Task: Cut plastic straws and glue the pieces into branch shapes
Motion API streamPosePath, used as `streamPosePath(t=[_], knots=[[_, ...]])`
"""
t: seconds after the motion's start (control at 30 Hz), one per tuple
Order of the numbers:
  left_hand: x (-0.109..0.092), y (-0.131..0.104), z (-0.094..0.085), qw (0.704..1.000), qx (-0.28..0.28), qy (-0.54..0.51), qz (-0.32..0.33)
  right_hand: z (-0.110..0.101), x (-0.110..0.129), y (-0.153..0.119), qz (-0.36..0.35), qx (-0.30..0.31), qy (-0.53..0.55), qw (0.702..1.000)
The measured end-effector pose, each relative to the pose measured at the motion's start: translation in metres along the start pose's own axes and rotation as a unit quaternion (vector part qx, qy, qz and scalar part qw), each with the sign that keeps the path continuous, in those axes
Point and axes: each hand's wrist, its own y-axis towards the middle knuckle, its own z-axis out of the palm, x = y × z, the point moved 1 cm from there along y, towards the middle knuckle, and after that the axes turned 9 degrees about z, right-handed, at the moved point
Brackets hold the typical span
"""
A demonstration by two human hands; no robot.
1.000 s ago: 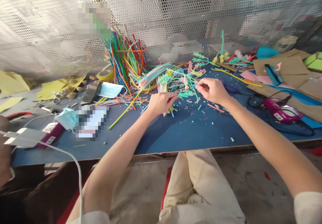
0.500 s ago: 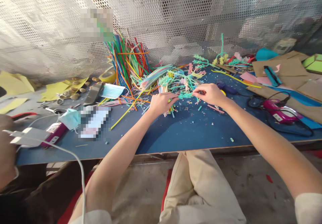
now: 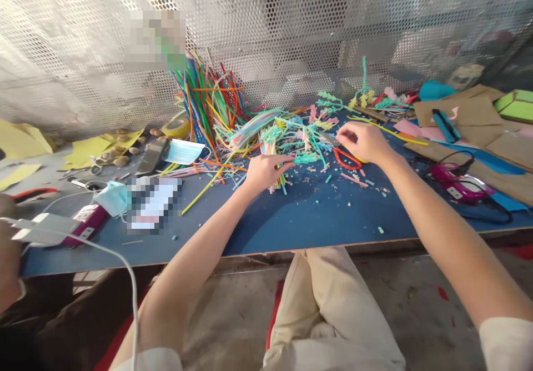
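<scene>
Just left of the table's middle, my left hand (image 3: 266, 172) is closed, thumb and fingers pinching the end of a teal fuzzy pipe-cleaner sprig (image 3: 306, 159). To its right, my right hand (image 3: 364, 142) has its fingertips pressed together. Whatever these hold, if anything, is too small or hidden to make out. Scissors with red handles (image 3: 348, 161) are right below those fingers, partly covered by them. Behind both hands spreads a pile of pastel pipe-cleaner pieces (image 3: 287, 132).
Upright colored pipe cleaners (image 3: 208, 101) stand at the back before a perforated metal panel (image 3: 291, 38). A face mask (image 3: 185, 151), a purple power strip (image 3: 89, 221) and a white cable (image 3: 129, 265) lie left. Another power strip (image 3: 456, 182) and brown cardboard (image 3: 462, 113) are right.
My right hand has come off the teal sprig and moved right and slightly up, uncovering the scissors' red handles. My left hand keeps its pinch in nearly the same place.
</scene>
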Motion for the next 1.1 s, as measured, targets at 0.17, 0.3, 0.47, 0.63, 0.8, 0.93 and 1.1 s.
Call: streamPosePath(t=[0.17,0.3,0.47,0.63,0.8,0.93,1.1], knots=[[0.002,0.0,0.001,1.0,-0.012,-0.009,-0.007,-0.027,-0.05,0.004,0.108,-0.021,-0.054,0.992],[0.003,0.0,0.002,1.0,-0.012,-0.007,-0.012,-0.035,-0.076,0.002,0.145,-0.026,-0.057,0.987],[0.004,0.0,0.005,1.0,-0.007,-0.014,-0.013,-0.034,-0.086,0.001,0.162,0.016,-0.022,0.986],[0.004,-0.001,0.008,1.0,0.0,-0.014,-0.018,-0.035,-0.081,0.0,0.183,0.048,0.014,0.982],[0.003,0.0,0.007,0.999,-0.003,-0.021,-0.026,-0.033,-0.081,0.0,0.2,0.073,0.031,0.976],[0.001,0.001,0.006,0.999,0.017,-0.012,-0.029,-0.03,-0.087,0.0,0.208,0.089,0.053,0.973],[-0.004,0.002,0.002,0.999,0.029,0.034,-0.024,-0.026,-0.096,0.0,0.2,0.114,0.068,0.971]])
